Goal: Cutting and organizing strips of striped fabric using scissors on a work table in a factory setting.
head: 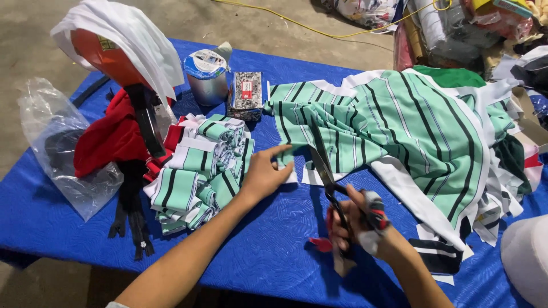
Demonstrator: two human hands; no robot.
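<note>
While the right hand [365,225] clasps scissors [328,182] and the left hand [264,174] pinches striped fabric [411,122], a clear plastic bag [54,142] holds dark items on the tabletop [274,251].

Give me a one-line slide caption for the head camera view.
Right hand works scissors into green striped fabric held by the left hand on a blue table.
</note>
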